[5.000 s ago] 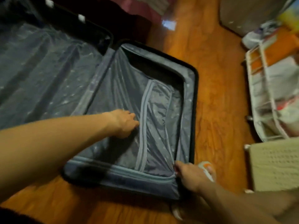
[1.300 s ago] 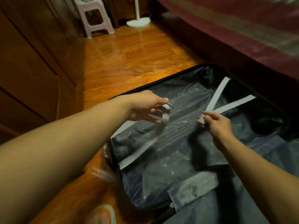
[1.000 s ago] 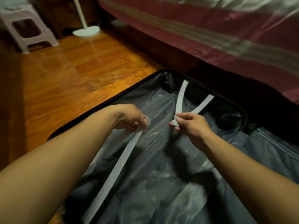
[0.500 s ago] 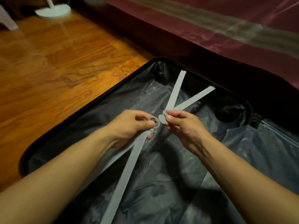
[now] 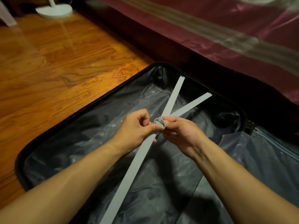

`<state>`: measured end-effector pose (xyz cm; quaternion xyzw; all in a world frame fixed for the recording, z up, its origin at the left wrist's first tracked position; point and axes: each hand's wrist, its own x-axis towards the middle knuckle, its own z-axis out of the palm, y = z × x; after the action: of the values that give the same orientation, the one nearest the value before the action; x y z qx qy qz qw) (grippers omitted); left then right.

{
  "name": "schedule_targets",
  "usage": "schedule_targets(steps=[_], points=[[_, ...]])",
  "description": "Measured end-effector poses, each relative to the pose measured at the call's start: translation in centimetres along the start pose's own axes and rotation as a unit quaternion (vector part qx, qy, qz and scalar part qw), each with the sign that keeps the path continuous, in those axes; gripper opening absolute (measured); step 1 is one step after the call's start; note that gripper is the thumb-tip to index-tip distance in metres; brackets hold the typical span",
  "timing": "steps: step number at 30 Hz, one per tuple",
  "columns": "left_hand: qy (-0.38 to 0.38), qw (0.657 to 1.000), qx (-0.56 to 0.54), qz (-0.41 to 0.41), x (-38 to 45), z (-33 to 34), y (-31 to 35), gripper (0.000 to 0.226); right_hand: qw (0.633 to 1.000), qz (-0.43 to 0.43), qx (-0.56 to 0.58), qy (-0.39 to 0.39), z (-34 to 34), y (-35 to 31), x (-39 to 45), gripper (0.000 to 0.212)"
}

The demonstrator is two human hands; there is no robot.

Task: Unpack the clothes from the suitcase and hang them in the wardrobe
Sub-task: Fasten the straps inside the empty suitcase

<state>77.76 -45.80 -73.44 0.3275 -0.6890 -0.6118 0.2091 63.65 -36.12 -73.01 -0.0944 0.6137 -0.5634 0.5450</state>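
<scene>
An open black suitcase (image 5: 90,105) lies on the wooden floor, its grey lining covered with clear plastic. No clothes show in this half. Pale grey packing straps (image 5: 132,172) cross the compartment and meet at a round grey buckle (image 5: 159,124) in the middle. My left hand (image 5: 137,128) pinches the near strap end at the buckle. My right hand (image 5: 178,135) pinches the buckle's other half, where two far straps (image 5: 189,107) join. The two hands touch at the buckle.
A bed with a maroon cover (image 5: 226,34) runs along the far right, close to the suitcase. A white round lamp or fan base (image 5: 54,10) stands on the wooden floor (image 5: 48,70) at the top left. The suitcase's zipped divider half (image 5: 275,151) lies at right.
Both hands have brought the two strap ends together; the buckle halves, apart a second ago, now meet between my fingers. The view has shifted slightly closer over the suitcase.
</scene>
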Motion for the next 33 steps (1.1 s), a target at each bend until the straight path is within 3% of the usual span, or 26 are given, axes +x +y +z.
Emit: schedule_targets(steps=[5, 12, 16, 19, 22, 33], points=[[-0.012, 1.000, 0.011, -0.020, 0.1, -0.2, 0.7, 0.041, 1.000, -0.012, 0.012, -0.006, -0.5, 0.3, -0.7, 0.025], [-0.056, 0.996, 0.007, -0.072, -0.2, -0.4, 1.3, 0.017, 0.999, -0.037, -0.020, 0.021, -0.2, 0.8, -0.5, 0.023], [-0.055, 0.991, 0.063, -0.101, 0.0, -1.4, 1.5, 0.017, 0.998, -0.045, -0.033, 0.020, 0.2, 1.1, -0.2, 0.023], [-0.014, 0.987, 0.017, -0.157, 0.4, -1.3, 1.4, 0.027, 0.995, -0.080, -0.048, 0.033, 0.7, 1.6, -0.1, 0.019], [-0.025, 0.973, -0.056, -0.221, 0.9, -1.3, 1.8, 0.033, 0.992, -0.112, -0.047, 0.044, 0.9, 2.0, 0.0, 0.017], [-0.096, 0.962, -0.032, -0.252, 1.7, -1.0, 1.3, 0.028, 0.998, -0.035, 0.032, 0.034, 0.1, 2.0, 0.3, 0.017]])
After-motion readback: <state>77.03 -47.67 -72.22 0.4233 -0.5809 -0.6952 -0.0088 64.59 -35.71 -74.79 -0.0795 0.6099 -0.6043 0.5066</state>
